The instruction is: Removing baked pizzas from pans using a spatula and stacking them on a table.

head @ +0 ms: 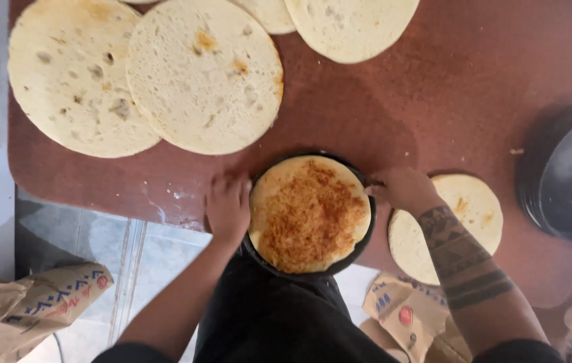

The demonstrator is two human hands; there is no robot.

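Seen from above, your left hand [227,205] and right hand [403,188] bracket a round black pan [365,238] that sits at the near edge of the reddish-brown counter [434,101], part of it jutting past the edge toward your dark apron [279,316]. The pan holds a flatbread [309,214] browned golden across its middle. Your left hand rests flat against the pan's left rim, its fingers [232,185] close together and pointing away from you; your right hand curls at the right rim, but whether its fingers pinch the rim cannot be told. Just under your tattooed right forearm lies a smaller pale flatbread [477,205] on the counter. Farther back, two large pale flatbreads overlap, one at the far left [64,81] and one beside it [205,74], with another [350,27] at the top edge. A stack of dark round pans [568,175] stands at the right. Brown paper sacks [37,302] sit on the floor below.
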